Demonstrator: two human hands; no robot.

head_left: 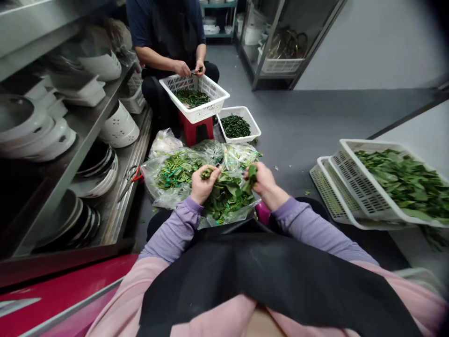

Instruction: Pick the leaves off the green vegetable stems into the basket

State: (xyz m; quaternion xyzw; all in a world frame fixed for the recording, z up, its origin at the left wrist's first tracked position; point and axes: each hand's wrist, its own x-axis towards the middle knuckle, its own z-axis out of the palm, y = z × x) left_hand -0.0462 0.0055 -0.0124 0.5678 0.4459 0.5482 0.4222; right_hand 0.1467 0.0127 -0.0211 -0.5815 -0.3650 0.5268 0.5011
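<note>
My left hand (203, 185) is closed round a bunch of green stems (206, 173), held over a pile of leafy greens (228, 196) on a clear plastic bag (164, 196) on the floor. My right hand (264, 182) is pinched on a green leaf (251, 172) just to the right of the bunch. Beside the pile lies another open bag of trimmed stems (175, 169) with teal ties.
To my right stand stacked white baskets (336, 164) holding picked leaves (403, 180). Opposite sits another person, hands over a white basket (196, 114) on a red stool (194, 130); a smaller basket (254, 128) sits beside it. Scissors (130, 178) lie on a steel shelf (115, 206) of dishes at left.
</note>
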